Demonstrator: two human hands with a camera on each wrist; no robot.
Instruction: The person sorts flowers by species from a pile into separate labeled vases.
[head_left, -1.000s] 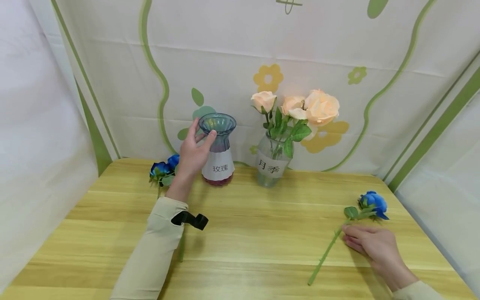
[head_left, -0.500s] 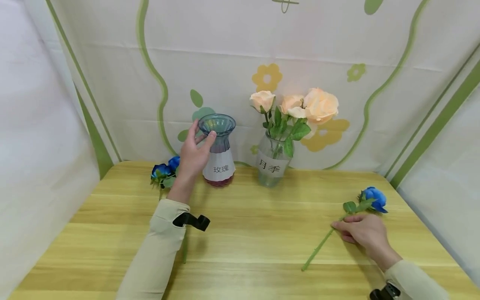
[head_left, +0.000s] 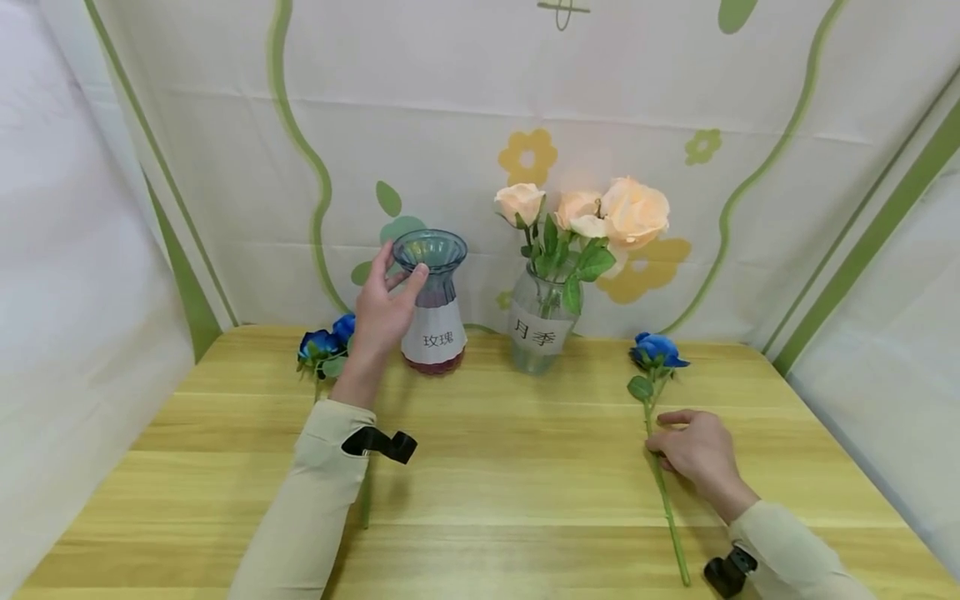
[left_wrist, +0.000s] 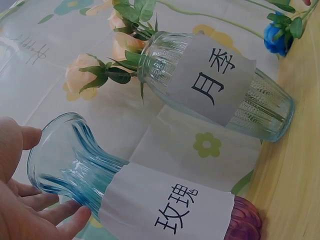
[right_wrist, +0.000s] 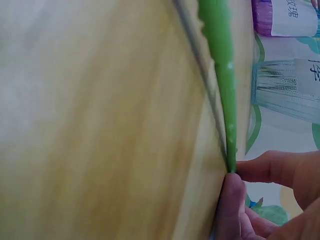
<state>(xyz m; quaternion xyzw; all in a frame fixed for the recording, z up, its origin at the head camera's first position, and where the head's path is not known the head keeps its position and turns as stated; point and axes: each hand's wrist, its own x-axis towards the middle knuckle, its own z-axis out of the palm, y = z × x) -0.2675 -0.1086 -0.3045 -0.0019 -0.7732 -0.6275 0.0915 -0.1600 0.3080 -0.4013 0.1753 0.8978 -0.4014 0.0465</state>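
Lettering on the label (head_left: pixel 538 335) of the clear vase (head_left: pixel 536 293) reads 月季. The clear vase stands upright on the worktop (head_left: pixel 495 475) and contains peach roses (head_left: pixel 635 212). Just left of the clear vase, apart from it, stands the blue-and-purple vase (head_left: pixel 437 292), upright; its white paper band (head_left: pixel 435 321) reads 玫瑰. The left hand (head_left: pixel 384 312) grips this vase at the flared rim, thumb on one side, fingers on the other. Right of the clear vase and nearer the person is the single blue rose (head_left: pixel 657 350), bloom pointing away from the person. The right hand (head_left: pixel 697 450) pinches its green stem. Well left of the clear vase lie further blue roses (head_left: pixel 318 343), partly hidden by the left arm. Behind the clear vase hangs a printed backdrop (head_left: pixel 600 83); its faint script (left_wrist: pixel 31 49) appears to read "Happy".
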